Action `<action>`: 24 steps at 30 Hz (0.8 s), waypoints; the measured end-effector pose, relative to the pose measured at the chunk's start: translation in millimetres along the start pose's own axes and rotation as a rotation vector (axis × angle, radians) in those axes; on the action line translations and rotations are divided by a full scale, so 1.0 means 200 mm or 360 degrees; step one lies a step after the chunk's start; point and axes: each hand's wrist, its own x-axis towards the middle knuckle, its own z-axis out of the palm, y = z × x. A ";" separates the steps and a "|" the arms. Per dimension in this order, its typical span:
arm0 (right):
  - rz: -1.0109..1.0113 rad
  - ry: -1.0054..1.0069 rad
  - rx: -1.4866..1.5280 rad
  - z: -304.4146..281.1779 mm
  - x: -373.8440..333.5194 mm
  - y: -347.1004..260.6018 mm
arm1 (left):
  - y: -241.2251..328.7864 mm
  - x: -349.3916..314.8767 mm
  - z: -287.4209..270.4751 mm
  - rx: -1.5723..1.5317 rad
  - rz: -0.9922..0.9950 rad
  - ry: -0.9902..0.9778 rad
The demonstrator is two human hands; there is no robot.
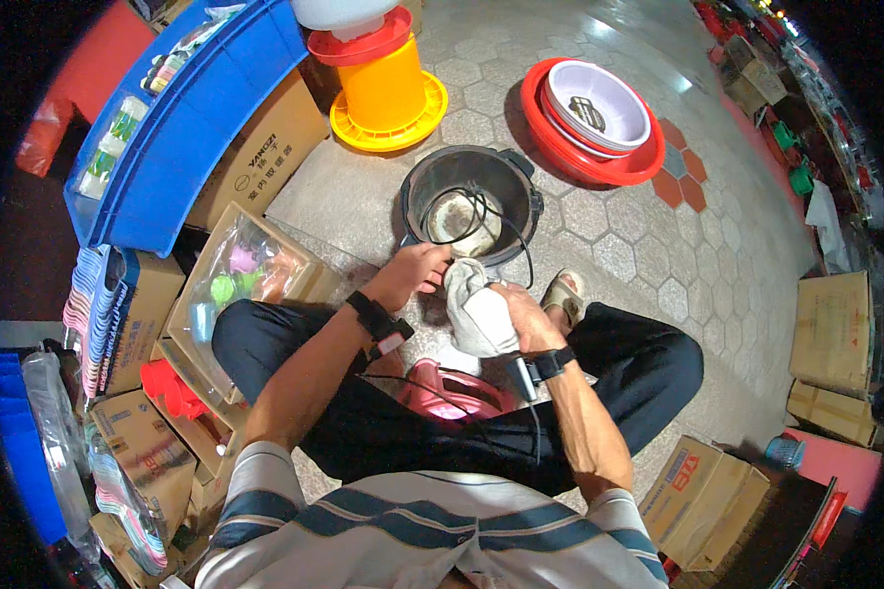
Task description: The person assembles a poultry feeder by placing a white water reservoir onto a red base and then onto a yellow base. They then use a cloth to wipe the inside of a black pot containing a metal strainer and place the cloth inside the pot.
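A crumpled white cloth [481, 316] is in my right hand [526, 316], whose fingers are wrapped round its right side. My left hand [414, 276] is closed near the cloth's upper left, its fingertips at a loop of black cord [502, 213]; the exact pinch is partly hidden. Just beyond both hands stands a dark round pot [417, 187] with side lugs. The cord loops inside it, over a pale, stained round piece [451, 218], and hangs over its right rim towards my right hand. Between my legs sits a pink plastic basin or stool [432, 376], partly covered.
Yellow and red feeder-like container [383, 98] stands beyond the pot. Stacked white basins [611, 83] rest in a red basin [599, 174] at far right. Cartons [265, 147] and a blue bin [192, 123] line the left; another carton [707, 501] lies near right.
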 end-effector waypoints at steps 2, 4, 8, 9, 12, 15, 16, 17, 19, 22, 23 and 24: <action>-0.0054 0.0010 -0.0377 -0.07 -0.08 -0.04 | -0.01 0.02 0.00 -0.0483 -0.0396 0.0019; -0.0052 -0.0077 -0.0427 -0.11 -0.18 -0.05 | -0.07 0.06 0.07 -0.0607 -0.0597 0.0071; -0.0184 -0.0063 -0.0439 -0.13 -0.27 -0.03 | -0.23 0.23 0.23 -0.1256 -0.0348 0.0059; 0.0105 0.0037 -0.0201 -0.13 -0.28 -0.03 | -0.24 0.28 0.27 -0.1354 -0.0322 0.0210; 0.0028 0.0236 -0.0706 -0.14 -0.27 -0.03 | -0.27 0.42 0.33 -0.1503 -0.0367 0.0555; -0.0052 0.0211 -0.0610 -0.14 -0.24 -0.02 | -0.29 0.52 0.32 -0.1582 -0.0466 0.0737; -0.0130 0.0200 -0.0541 -0.15 -0.24 -0.01 | -0.30 0.54 0.31 -0.1741 -0.0444 0.0733; -0.0370 0.0122 -0.0837 -0.16 -0.24 -0.02 | -0.32 0.56 0.30 -0.1783 -0.0407 0.0686; -0.0598 0.0018 -0.1072 -0.19 -0.24 -0.03 | -0.35 0.60 0.29 -0.1804 -0.0363 0.0643; -0.0266 0.0050 -0.1318 -0.20 -0.25 -0.07 | -0.36 0.62 0.26 -0.1890 -0.0512 0.0890; -0.0270 0.0030 -0.1340 -0.19 -0.26 -0.08 | -0.36 0.60 0.24 -0.1717 -0.0441 0.0906; -0.0270 0.0042 -0.1166 -0.17 -0.26 -0.08 | -0.36 0.57 0.22 -0.1533 -0.0363 0.0919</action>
